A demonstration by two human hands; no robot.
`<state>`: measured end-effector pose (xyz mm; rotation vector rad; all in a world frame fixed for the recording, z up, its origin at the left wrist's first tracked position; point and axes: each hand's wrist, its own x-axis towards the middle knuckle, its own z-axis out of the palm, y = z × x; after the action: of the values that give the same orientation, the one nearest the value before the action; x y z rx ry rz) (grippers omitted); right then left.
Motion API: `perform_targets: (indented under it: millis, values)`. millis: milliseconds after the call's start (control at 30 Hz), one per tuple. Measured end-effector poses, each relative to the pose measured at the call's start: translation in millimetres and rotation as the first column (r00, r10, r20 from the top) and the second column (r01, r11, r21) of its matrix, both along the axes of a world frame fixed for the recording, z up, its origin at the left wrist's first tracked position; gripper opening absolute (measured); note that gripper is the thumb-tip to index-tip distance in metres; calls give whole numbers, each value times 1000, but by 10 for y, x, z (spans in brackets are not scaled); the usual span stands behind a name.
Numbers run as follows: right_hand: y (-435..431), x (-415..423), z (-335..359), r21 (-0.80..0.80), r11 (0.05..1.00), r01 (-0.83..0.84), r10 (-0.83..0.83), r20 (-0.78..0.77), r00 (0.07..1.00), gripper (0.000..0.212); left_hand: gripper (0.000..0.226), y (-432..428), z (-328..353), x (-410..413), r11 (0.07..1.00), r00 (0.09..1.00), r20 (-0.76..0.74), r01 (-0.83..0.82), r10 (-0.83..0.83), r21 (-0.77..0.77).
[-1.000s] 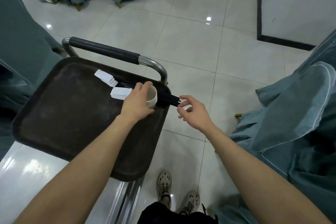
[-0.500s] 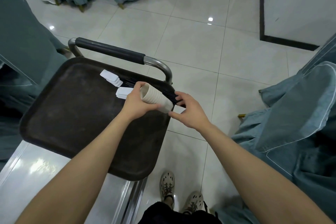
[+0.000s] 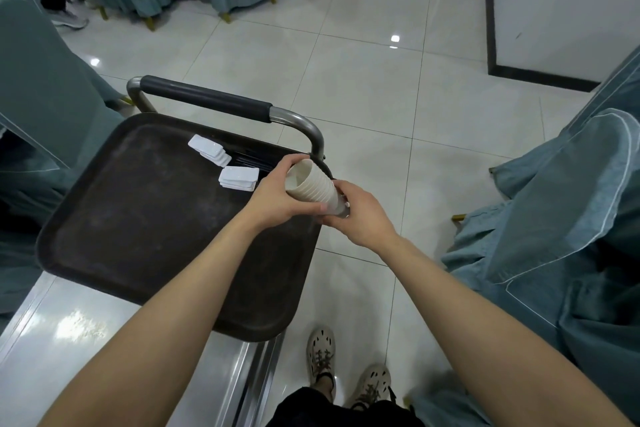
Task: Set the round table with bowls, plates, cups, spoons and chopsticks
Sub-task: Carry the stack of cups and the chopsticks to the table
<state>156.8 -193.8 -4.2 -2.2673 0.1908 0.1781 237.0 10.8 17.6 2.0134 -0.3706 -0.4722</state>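
Brushed steel, glossy and streaked with reflections, forms the cart top [image 3: 69, 340] at the lower left of the frame. On it sits a dark brown tray [image 3: 138, 225], a rounded rectangle with a scuffed, matte bed and a raised lip. Above the tray arches the cart's tubular handle [image 3: 204, 102], sleeved in black foam. Near the tray's upper edge lie two short stacks of small white glazed rectangular dishes [image 3: 209, 149], with thin black chopsticks [image 3: 251, 161] just behind them.

At the centre of the frame, the left hand [image 3: 273, 199] wraps its fingers and thumb round the open-mouthed end of a stack of cups [image 3: 311, 185], cream-white and ribbed by their nested rims. The stack is tipped on its side over the tray's upper right corner, mouth towards the upper left. The right hand [image 3: 363, 218] clasps its narrower base end.

Polished pale floor tiles [image 3: 363, 80] spread beyond, and soft teal fabric chair covers [image 3: 554, 218] fill the right side.
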Motion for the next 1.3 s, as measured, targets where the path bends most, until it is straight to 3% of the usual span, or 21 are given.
perform_targets:
  millis: [100,200,233,333,433,533,667,800,1167,1300]
  values:
    - [-54,-77,6,76,993,86,-87,17,996,64,108,-10,82,42,993,989,-128,58,-71,-102]
    - [-169,-136,-62,93,980,173,-174,0,985,67,87,9,90,143,984,970,-239,12,-55,-176]
    - [-207,-154,-85,99,976,196,-197,-6,980,67,77,7,88,176,993,977,-213,3,-29,-121]
    - [-293,-193,-129,103,965,242,-240,-27,970,68,57,5,3,270,964,998,58,3,-19,267]
    - [-357,-213,-163,114,954,276,-272,-44,961,70,57,-16,-145,352,853,956,233,34,-181,520]
    - [-399,-222,-202,128,945,301,-296,-57,954,70,66,-74,-293,471,739,883,319,45,-344,672]
    - [-438,-211,-238,138,931,338,-331,-70,941,72,73,-176,-428,619,650,808,357,43,-469,759]
    - [-485,-193,-273,132,918,374,-367,-77,927,72,63,-249,-532,744,576,761,318,88,-565,813]
    - [-609,-221,-296,104,903,417,-409,-90,908,71,58,-345,-681,895,400,685,196,151,-702,904]
    - [-663,-278,-304,94,894,438,-428,-107,897,67,44,-368,-749,894,377,648,209,130,-732,917]
